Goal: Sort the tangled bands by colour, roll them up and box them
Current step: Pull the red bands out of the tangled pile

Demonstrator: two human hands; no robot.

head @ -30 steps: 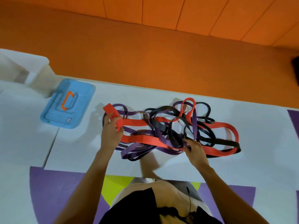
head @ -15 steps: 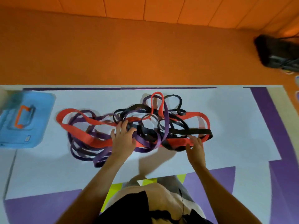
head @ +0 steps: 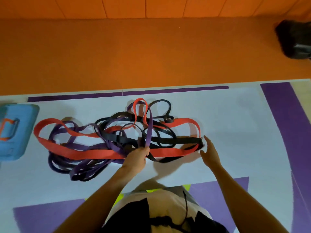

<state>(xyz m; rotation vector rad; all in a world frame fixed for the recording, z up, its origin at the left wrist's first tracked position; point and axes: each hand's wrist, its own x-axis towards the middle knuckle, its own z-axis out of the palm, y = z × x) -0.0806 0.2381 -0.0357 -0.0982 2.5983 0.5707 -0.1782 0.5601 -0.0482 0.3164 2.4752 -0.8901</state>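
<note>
- My left grip [head: 135, 158] is closed round a purple band [head: 149, 132], fingers curled over it at the near edge of the tangle, roughly in the middle of the table [head: 235, 132].
- That purple band runs from my fingers straight toward the far side and meets a small upright red loop [head: 135, 111] at the far edge of the pile.
- My right grip [head: 210, 151] is wide, with the fingers straight and together and nothing in it. It sits just beside the right end of the tangle, and I cannot tell whether it touches the bands there.
- A long red band [head: 80, 153] lies flat across the pile from the far left to the right end, where it curves round next to my right grip.
- Black bands [head: 176, 140] are knotted through the middle and right of the pile, crossing over and under the red and purple ones.
- More purple bands [head: 80, 172] are heaped at the near left of the tangle.
- The blue box [head: 21, 118] lies at the left edge of the table, apart from the bands, with its lid on and an orange handle [head: 7, 121] on top.
- Beyond the table is the orange floor [head: 151, 56], and a dark object [head: 296, 39] sits at its far right.
</note>
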